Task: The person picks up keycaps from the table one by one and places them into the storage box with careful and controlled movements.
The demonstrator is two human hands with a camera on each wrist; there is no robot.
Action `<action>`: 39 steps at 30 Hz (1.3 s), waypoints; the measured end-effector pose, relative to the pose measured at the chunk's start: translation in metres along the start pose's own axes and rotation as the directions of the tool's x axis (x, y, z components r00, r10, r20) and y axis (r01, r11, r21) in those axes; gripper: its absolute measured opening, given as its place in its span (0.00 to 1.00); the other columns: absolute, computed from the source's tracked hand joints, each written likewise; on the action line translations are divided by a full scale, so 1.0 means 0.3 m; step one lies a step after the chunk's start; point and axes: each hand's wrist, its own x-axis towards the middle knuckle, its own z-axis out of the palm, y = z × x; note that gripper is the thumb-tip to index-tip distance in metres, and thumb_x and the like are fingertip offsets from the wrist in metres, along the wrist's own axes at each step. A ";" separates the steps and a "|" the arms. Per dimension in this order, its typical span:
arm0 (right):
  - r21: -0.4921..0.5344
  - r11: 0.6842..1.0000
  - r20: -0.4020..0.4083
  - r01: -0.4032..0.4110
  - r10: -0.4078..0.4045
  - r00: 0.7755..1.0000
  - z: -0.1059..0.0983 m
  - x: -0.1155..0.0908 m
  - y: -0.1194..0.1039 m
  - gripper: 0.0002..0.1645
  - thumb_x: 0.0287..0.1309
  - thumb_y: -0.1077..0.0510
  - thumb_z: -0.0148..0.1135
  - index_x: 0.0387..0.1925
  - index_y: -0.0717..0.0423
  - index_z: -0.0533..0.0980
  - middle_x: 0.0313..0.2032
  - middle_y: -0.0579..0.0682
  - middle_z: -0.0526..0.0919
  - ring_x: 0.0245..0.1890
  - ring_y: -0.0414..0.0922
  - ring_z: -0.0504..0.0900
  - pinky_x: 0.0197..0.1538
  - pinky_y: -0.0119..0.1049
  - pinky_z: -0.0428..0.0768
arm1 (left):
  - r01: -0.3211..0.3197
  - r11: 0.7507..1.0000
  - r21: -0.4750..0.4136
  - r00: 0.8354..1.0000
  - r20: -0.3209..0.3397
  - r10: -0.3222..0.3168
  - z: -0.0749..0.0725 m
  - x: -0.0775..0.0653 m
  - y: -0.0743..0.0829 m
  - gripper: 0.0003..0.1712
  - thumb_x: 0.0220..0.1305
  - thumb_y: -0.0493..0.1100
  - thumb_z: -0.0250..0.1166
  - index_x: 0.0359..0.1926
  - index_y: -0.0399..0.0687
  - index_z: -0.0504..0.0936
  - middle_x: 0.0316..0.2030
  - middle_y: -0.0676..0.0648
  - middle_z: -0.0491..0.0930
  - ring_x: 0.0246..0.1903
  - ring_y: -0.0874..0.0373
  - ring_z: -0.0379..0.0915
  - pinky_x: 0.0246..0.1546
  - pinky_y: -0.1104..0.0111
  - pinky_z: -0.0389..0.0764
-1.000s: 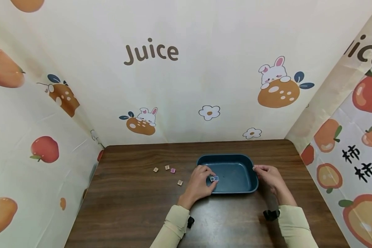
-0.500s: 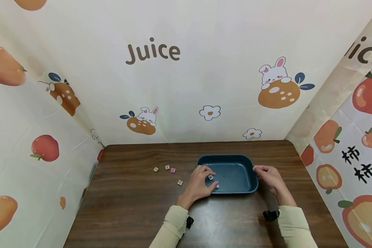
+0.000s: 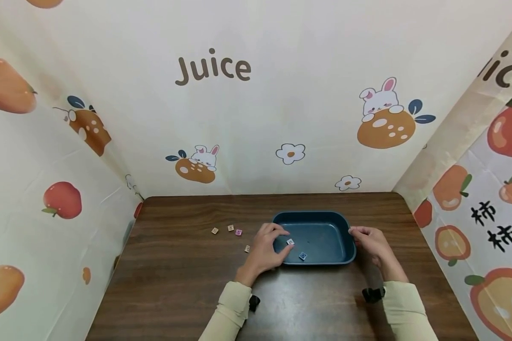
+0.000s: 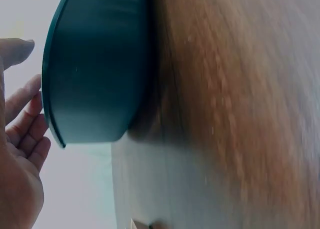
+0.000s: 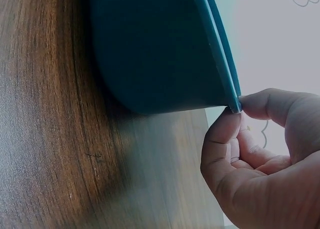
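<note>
A dark teal tray [image 3: 326,237] stands on the wooden table. My right hand [image 3: 371,241] pinches its right rim between thumb and fingertips, plainly seen in the right wrist view. Over the tray's left edge is my left hand [image 3: 262,248], thumb and fingers apart and holding nothing; the left wrist view shows the tray's outer wall [image 4: 95,64] beside it. Two small marked cubes lie inside the tray: a whitish cube [image 3: 290,242] close to the left fingertips and a blue cube [image 3: 303,256] near the front wall. Their markings are too small to read.
Left of the tray lie several more cubes: a pink cube [image 3: 238,232], two tan cubes near it, and another tan cube [image 3: 247,248] partly behind the left hand. A printed cloth [image 3: 247,118] walls the table at the back and both sides.
Two cubes held together at the left fingertips have dropped into the tray and lie apart. The left hand has drawn back leftward. My right hand keeps its grip on the rim.
</note>
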 end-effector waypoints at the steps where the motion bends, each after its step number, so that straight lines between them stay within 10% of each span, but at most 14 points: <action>1: -0.001 1.000 0.000 -0.004 0.004 1.000 0.001 0.000 -0.001 0.34 0.79 0.44 0.54 0.69 0.68 0.74 0.62 0.63 0.81 0.47 0.42 0.80 0.45 0.28 0.81 | 0.004 1.000 0.010 1.000 -0.007 -0.004 -0.007 -0.005 -0.005 0.18 0.66 0.52 0.74 0.51 0.48 0.90 0.50 0.52 0.83 0.55 0.55 0.77 0.59 0.57 0.82; 20: -0.010 1.000 -0.003 -0.008 0.008 1.000 0.007 -0.001 -0.004 0.35 0.79 0.43 0.53 0.70 0.67 0.73 0.67 0.66 0.78 0.52 0.44 0.80 0.47 0.27 0.81 | 0.145 0.987 0.062 0.981 -0.137 -0.136 -0.081 -0.116 -0.095 0.14 0.66 0.51 0.72 0.47 0.50 0.90 0.45 0.50 0.84 0.49 0.53 0.79 0.55 0.54 0.81; 27: -0.008 1.000 -0.002 0.007 -0.007 1.000 0.007 -0.001 -0.002 0.35 0.79 0.43 0.54 0.70 0.68 0.73 0.66 0.65 0.78 0.48 0.40 0.81 0.46 0.27 0.82 | 0.198 0.979 0.048 0.963 -0.195 -0.186 -0.080 -0.160 -0.127 0.13 0.64 0.47 0.72 0.46 0.46 0.90 0.43 0.48 0.84 0.51 0.49 0.80 0.72 0.41 0.71; 39: -0.026 1.000 -0.018 -0.002 0.001 1.000 0.010 0.007 0.006 0.35 0.79 0.44 0.53 0.70 0.68 0.73 0.68 0.68 0.77 0.54 0.47 0.80 0.48 0.29 0.82 | 0.330 0.941 0.082 0.933 -0.181 -0.311 -0.093 -0.201 -0.175 0.17 0.61 0.50 0.75 0.48 0.47 0.90 0.47 0.47 0.84 0.54 0.49 0.77 0.59 0.50 0.78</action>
